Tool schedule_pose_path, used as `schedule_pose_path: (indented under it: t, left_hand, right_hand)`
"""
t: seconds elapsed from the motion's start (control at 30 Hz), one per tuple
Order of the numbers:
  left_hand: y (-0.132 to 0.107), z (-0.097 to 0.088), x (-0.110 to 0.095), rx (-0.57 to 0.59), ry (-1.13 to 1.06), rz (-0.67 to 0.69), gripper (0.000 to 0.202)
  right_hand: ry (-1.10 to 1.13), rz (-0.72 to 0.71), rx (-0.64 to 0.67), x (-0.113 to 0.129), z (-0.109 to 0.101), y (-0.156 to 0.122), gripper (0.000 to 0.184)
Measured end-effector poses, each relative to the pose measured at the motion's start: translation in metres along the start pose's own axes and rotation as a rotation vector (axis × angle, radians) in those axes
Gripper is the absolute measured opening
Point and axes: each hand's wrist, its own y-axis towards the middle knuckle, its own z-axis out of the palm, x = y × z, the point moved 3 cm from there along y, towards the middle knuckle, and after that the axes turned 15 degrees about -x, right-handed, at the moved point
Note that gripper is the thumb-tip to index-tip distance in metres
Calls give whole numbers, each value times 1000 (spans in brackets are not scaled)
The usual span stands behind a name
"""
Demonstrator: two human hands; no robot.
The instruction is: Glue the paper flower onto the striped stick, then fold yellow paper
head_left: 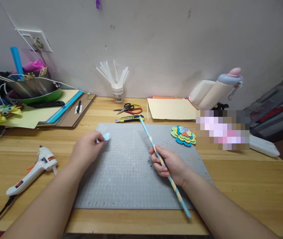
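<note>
My right hand (167, 162) is wrapped round a long thin stick (158, 154) striped in light blue and cream, which slants over the right half of the grey cutting mat (126, 186). Between the thumb and fingers of my left hand (89, 146) is a small piece of light blue paper (106, 136), above the mat's left edge. A layered paper flower (184, 135) in green, yellow, blue and orange lies at the mat's upper right. A yellow and black utility knife (128, 119) rests just behind the mat, by the stick's far end.
A white glue gun (35, 172) lies left of the mat. Scissors (129, 109), a paper cup (117, 94) of white glue sticks and cream paper sheets (172, 109) are at the back. A pan (34, 94) sits back left; a bottle (217, 89) leans back right.
</note>
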Motion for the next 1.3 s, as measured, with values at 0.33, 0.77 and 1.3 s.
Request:
schedule_pose_path:
  t: [0.33,0.77,1.3]
  left_hand:
    - [28,-46,65,-119,431,-445,34]
    - [66,24,-50,14,232,143,37]
    - [60,115,-156,117,-66,559,58]
  right_hand:
    - [23,26,-20,-1,0,1,23]
    - [198,18,-103,4,-9,11,26]
    - [404,-569,-248,19,0,-15,25]
